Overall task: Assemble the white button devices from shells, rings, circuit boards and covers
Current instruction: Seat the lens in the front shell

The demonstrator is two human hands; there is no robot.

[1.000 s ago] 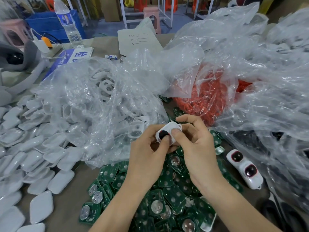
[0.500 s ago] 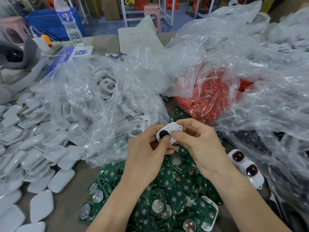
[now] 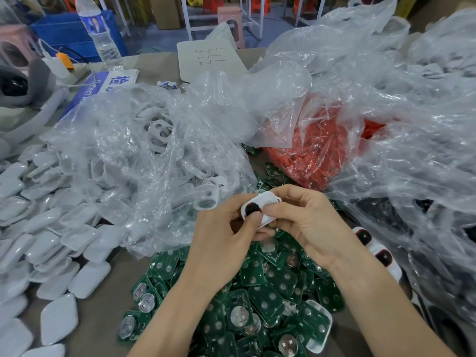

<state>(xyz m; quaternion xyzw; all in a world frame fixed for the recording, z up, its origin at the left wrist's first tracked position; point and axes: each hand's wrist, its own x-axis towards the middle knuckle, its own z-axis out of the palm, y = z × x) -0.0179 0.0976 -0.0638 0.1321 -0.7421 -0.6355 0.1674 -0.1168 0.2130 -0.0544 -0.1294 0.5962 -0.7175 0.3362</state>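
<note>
Together we held 1 white shell [image 3: 269,202] between both hands, just above the heap of green circuit boards [image 3: 270,292]. Our left hand [image 3: 221,238] gripped it from the left, with the thumb pressed onto the dark round button [image 3: 250,209] set in its face and the fingers curled beneath. Our right hand [image 3: 306,222] pinched the shell's right edge between thumb and forefinger, the other fingers curled under it. A thin red rim seemed to show around the button, though the thumb hid most of it. To our left, white covers [image 3: 51,240] lay spread over the table [image 3: 100,318], many overlapping. Behind the hands sat a clear plastic bag [image 3: 144,155] of white shells, and to its right another clear bag held orange-red rings [image 3: 316,153]. Beside our right wrist lay 2 white devices [image 3: 374,247], touching, each with a dark button ringed in red. A water bottle [image 3: 99,34] stood upright at the table's far left.
</note>
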